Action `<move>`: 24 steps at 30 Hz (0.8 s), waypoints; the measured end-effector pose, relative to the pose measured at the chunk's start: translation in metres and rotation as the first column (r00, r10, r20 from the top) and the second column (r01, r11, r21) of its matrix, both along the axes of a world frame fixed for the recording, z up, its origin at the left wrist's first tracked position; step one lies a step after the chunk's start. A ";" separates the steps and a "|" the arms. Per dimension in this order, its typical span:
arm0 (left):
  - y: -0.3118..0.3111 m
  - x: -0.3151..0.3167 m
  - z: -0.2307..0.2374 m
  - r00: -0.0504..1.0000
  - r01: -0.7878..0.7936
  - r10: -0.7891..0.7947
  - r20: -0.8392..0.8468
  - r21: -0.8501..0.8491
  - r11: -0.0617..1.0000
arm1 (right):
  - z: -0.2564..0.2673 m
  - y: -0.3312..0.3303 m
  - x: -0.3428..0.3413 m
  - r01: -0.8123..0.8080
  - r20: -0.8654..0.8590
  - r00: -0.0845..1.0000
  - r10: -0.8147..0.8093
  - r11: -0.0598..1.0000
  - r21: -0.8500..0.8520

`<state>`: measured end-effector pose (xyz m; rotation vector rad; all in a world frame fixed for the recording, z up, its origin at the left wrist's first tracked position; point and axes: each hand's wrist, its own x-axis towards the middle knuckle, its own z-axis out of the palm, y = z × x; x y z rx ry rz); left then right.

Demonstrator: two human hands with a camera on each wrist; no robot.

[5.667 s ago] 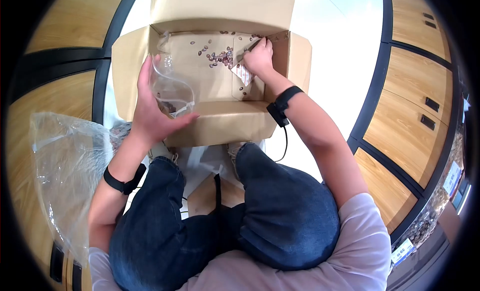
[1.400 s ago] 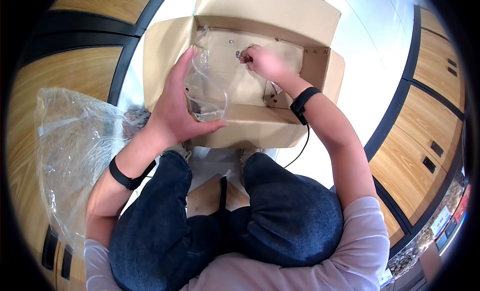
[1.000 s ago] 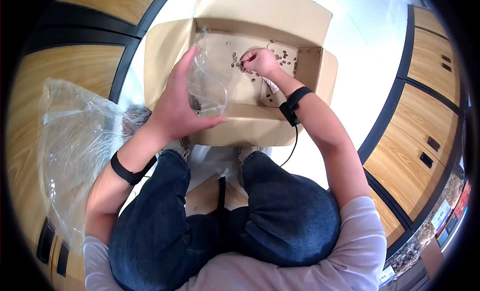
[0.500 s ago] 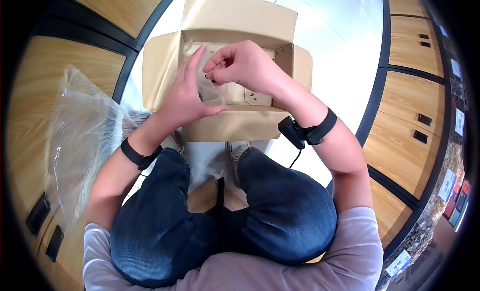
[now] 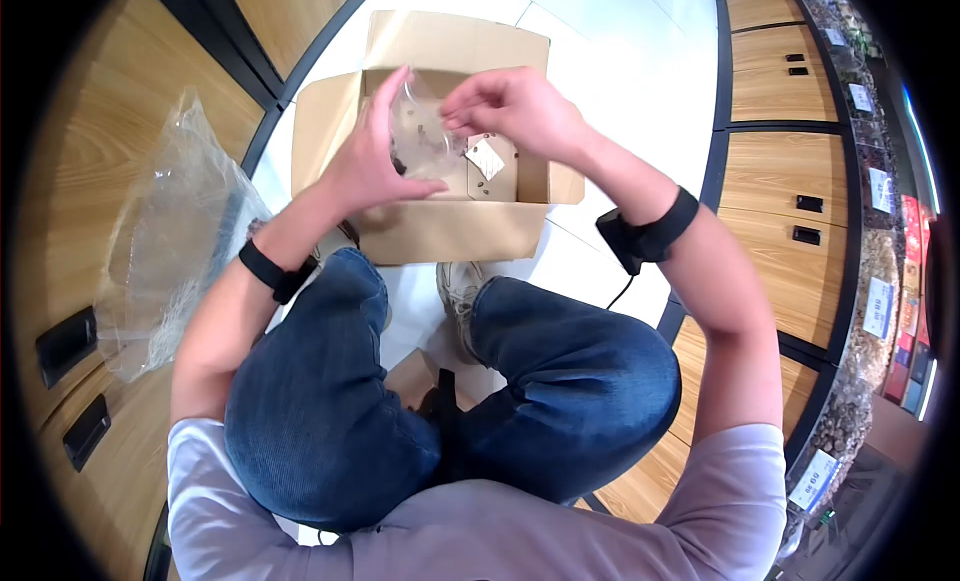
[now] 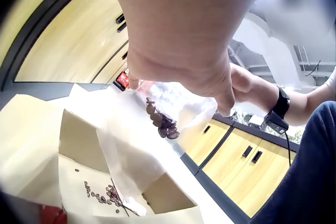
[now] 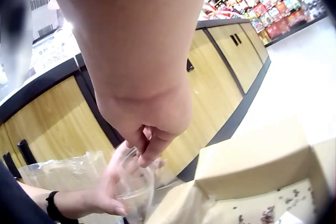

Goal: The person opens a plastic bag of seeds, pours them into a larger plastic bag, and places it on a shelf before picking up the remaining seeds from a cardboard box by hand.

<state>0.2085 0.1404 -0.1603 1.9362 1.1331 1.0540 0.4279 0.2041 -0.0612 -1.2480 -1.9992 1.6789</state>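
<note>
My left hand [image 5: 365, 161], thumb and fingers spread in a wide C, grips a clear plastic bag [image 5: 425, 146] at its mouth, above a cardboard box [image 5: 460, 231]. A clump of small brown nut-like pieces [image 6: 161, 121] shows inside the bag in the left wrist view. Beside the bag's mouth is my right hand [image 5: 530, 116], its fingers loosely bent and nothing visible in them; the right wrist view has its fingertips right over the bag. More brown pieces [image 6: 107, 196] lie scattered on the box floor, near a white printed packet [image 5: 485, 159].
A large clear plastic sheet or bag [image 5: 180, 246] stands at the left, against wooden cabinets [image 5: 140, 121]. More cabinets [image 5: 785, 171] line the right, with bulk goods and price tags [image 5: 878, 306] above. My knees are close before the box; a flat cardboard piece [image 5: 415, 376] lies between my legs.
My right hand gathered brown pieces from the box floor, then rose left to the bag's mouth, where its fingers have loosened. My left hand has kept hold of the bag. The head view has shifted.
</note>
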 end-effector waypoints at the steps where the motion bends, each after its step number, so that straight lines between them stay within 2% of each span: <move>1: 0.003 -0.005 -0.005 1.000 0.010 -0.011 0.026 0.039 0.999 | 0.003 0.005 0.010 -0.003 0.083 0.997 0.002 1.000 0.011; 3: 0.004 -0.015 -0.009 0.994 -0.033 0.035 0.103 -0.021 0.999 | 0.002 0.019 0.036 0.011 0.193 0.981 -0.017 0.999 0.030; 5: 0.008 -0.027 -0.013 0.974 -0.078 0.099 0.202 -0.111 0.991 | -0.006 0.043 0.057 0.020 0.221 0.975 -0.032 0.998 0.058; 8: 0.012 -0.036 -0.026 0.963 -0.079 0.126 0.236 -0.199 0.977 | -0.026 0.072 0.073 0.032 0.294 0.956 -0.018 0.999 -0.042; 10: 0.016 -0.041 -0.032 0.975 -0.080 0.115 0.192 -0.179 0.981 | -0.054 0.093 0.078 0.048 0.373 0.927 -0.041 0.999 -0.010; 12: 0.018 -0.042 -0.036 0.985 -0.080 0.104 0.140 -0.163 0.983 | -0.100 0.102 0.086 0.070 0.318 0.946 -0.068 0.998 0.007; 14: 0.023 -0.041 -0.037 0.985 -0.067 0.096 0.142 -0.196 0.978 | -0.137 0.107 0.076 -0.161 0.521 0.853 0.024 0.963 0.218; 16: 0.028 -0.039 -0.037 0.983 -0.062 0.096 0.155 -0.213 0.975 | -0.170 0.109 0.073 -0.376 0.586 0.797 0.144 0.879 0.295; 18: 0.033 -0.036 -0.037 0.978 -0.051 0.113 0.176 -0.323 0.945 | -0.193 0.103 0.065 -0.420 0.655 0.745 0.123 0.850 0.318; 20: 0.038 -0.034 -0.052 0.979 -0.070 0.128 0.156 -0.334 0.940 | -0.221 0.095 0.063 -0.430 0.597 0.788 0.150 0.828 0.360; 22: 0.045 -0.031 -0.064 0.969 -0.069 0.133 0.206 -0.289 0.955 | -0.236 0.093 0.058 -0.444 0.544 0.819 0.181 0.800 0.403; 24: 0.051 -0.025 -0.069 0.966 -0.061 0.139 0.218 -0.330 0.942 | -0.233 0.085 0.049 -0.535 0.535 0.773 0.341 0.804 0.260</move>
